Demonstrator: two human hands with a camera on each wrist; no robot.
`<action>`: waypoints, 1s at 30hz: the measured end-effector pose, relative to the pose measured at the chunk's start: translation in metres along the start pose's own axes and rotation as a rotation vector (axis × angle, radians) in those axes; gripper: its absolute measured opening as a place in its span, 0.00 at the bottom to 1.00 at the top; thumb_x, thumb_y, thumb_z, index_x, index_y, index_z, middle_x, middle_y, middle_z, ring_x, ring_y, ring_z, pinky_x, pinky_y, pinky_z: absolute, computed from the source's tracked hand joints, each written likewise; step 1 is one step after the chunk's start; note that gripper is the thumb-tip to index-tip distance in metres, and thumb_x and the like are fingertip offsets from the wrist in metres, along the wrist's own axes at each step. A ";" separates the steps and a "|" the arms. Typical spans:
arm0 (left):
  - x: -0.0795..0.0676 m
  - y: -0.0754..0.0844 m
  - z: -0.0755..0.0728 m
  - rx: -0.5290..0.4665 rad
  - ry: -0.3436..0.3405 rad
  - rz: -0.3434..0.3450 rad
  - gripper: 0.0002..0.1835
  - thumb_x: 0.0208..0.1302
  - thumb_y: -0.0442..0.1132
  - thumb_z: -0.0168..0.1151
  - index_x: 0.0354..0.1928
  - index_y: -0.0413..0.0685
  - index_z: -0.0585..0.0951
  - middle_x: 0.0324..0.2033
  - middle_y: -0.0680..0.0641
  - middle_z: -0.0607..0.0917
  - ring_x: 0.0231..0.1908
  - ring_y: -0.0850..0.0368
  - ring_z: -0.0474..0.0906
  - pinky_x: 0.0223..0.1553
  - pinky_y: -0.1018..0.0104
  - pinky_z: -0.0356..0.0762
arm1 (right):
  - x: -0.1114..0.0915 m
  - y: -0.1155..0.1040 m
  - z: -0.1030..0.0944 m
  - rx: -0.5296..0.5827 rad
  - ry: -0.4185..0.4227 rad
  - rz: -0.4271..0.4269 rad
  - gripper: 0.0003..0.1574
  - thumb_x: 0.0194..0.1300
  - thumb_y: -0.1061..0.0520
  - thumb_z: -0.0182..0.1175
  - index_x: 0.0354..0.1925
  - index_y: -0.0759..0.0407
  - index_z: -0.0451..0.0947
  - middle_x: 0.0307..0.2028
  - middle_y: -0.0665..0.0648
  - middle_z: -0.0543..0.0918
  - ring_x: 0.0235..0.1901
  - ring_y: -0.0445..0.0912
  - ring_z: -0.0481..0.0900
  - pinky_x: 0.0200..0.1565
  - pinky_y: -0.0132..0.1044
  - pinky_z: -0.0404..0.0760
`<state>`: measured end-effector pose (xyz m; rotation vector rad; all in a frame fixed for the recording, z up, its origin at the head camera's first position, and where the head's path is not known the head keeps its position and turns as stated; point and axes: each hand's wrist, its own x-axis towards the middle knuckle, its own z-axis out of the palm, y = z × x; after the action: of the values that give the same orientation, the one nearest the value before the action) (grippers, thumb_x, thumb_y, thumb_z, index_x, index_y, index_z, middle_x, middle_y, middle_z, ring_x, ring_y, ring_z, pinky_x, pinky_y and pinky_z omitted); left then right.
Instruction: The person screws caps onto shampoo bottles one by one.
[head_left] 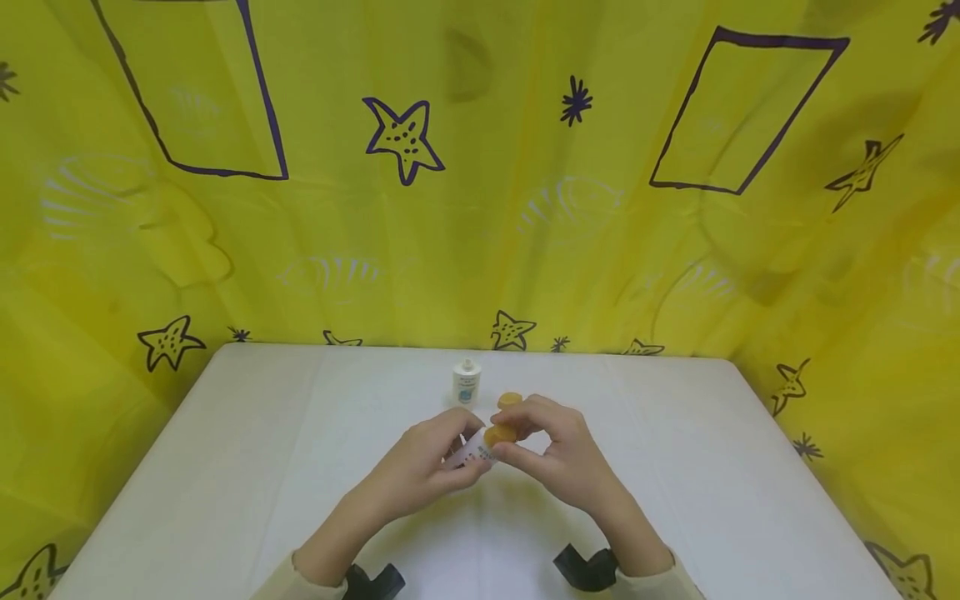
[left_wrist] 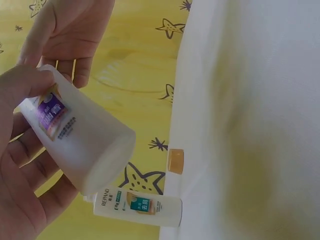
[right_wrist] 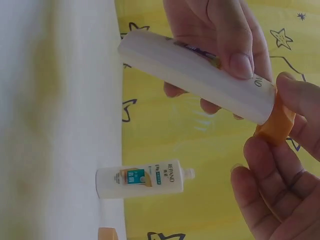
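Observation:
My left hand [head_left: 431, 458] grips a white shampoo bottle [right_wrist: 200, 75] with a purple label, tilted above the table. At its top end sits an orange cap [right_wrist: 278, 120], which my right hand [head_left: 558, 450] pinches between thumb and fingers. Just beyond my hands, a second white bottle [head_left: 466, 383] with a teal label stands upright, its narrow neck uncapped. Another orange cap [head_left: 510, 400] rests on the table to the right of that bottle, close behind my right fingers.
A white cloth covers the table [head_left: 315, 417]. Behind it hangs a yellow curtain [head_left: 480, 250] printed with stars and shells. Black wrist mounts [head_left: 588, 568] are strapped below both sleeves, low over the table's near part.

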<state>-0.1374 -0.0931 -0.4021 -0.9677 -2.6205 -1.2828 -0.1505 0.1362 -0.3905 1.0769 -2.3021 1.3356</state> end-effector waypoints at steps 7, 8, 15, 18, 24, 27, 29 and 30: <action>-0.001 0.000 0.002 0.068 0.030 0.027 0.11 0.62 0.44 0.68 0.41 0.58 0.74 0.32 0.62 0.75 0.29 0.65 0.71 0.27 0.73 0.73 | -0.001 -0.001 0.002 0.006 -0.004 0.006 0.17 0.56 0.56 0.74 0.44 0.50 0.83 0.36 0.45 0.84 0.34 0.38 0.83 0.36 0.36 0.84; -0.001 0.000 0.002 0.085 0.040 0.041 0.11 0.62 0.44 0.68 0.40 0.58 0.74 0.32 0.62 0.75 0.29 0.66 0.71 0.27 0.73 0.73 | -0.001 -0.001 0.003 0.002 0.003 0.004 0.17 0.55 0.57 0.75 0.44 0.50 0.82 0.35 0.44 0.84 0.33 0.38 0.83 0.36 0.36 0.84; 0.001 -0.001 0.004 0.194 0.110 0.131 0.13 0.59 0.44 0.70 0.38 0.57 0.73 0.30 0.62 0.72 0.26 0.68 0.67 0.24 0.76 0.69 | 0.001 -0.001 0.005 -0.034 0.045 -0.009 0.18 0.51 0.58 0.77 0.40 0.52 0.82 0.33 0.47 0.86 0.31 0.37 0.82 0.34 0.36 0.84; 0.001 -0.001 0.003 0.183 0.107 0.124 0.13 0.60 0.44 0.70 0.38 0.58 0.73 0.30 0.63 0.73 0.27 0.68 0.68 0.25 0.76 0.70 | 0.002 -0.001 0.005 -0.028 0.048 0.001 0.18 0.51 0.58 0.77 0.41 0.52 0.83 0.34 0.48 0.86 0.31 0.38 0.83 0.35 0.37 0.85; 0.002 -0.002 0.003 0.170 0.108 0.132 0.12 0.61 0.44 0.69 0.38 0.58 0.74 0.29 0.62 0.73 0.27 0.67 0.69 0.26 0.76 0.71 | 0.002 -0.001 0.005 0.001 0.010 0.018 0.17 0.57 0.57 0.74 0.45 0.55 0.85 0.36 0.46 0.86 0.33 0.37 0.82 0.35 0.34 0.84; 0.001 -0.002 0.005 0.234 0.131 0.156 0.12 0.60 0.44 0.70 0.37 0.57 0.74 0.29 0.62 0.72 0.26 0.68 0.67 0.25 0.77 0.67 | 0.002 -0.002 0.007 0.000 0.018 0.028 0.14 0.57 0.56 0.74 0.43 0.55 0.85 0.33 0.45 0.85 0.31 0.37 0.81 0.33 0.33 0.83; 0.002 -0.003 0.007 0.292 0.165 0.191 0.12 0.59 0.44 0.70 0.36 0.56 0.73 0.28 0.61 0.72 0.25 0.69 0.66 0.24 0.78 0.65 | 0.001 -0.004 0.008 -0.013 0.035 0.038 0.14 0.57 0.56 0.74 0.42 0.54 0.85 0.32 0.44 0.85 0.31 0.37 0.81 0.32 0.33 0.83; 0.002 -0.004 0.008 0.321 0.189 0.215 0.13 0.57 0.43 0.70 0.36 0.56 0.73 0.27 0.61 0.71 0.25 0.69 0.65 0.24 0.78 0.64 | 0.001 -0.004 0.009 -0.019 0.045 0.040 0.14 0.56 0.56 0.74 0.41 0.53 0.85 0.32 0.45 0.85 0.30 0.37 0.81 0.32 0.33 0.82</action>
<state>-0.1394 -0.0876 -0.4094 -0.9851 -2.3993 -0.8295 -0.1468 0.1273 -0.3920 0.9897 -2.3107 1.3355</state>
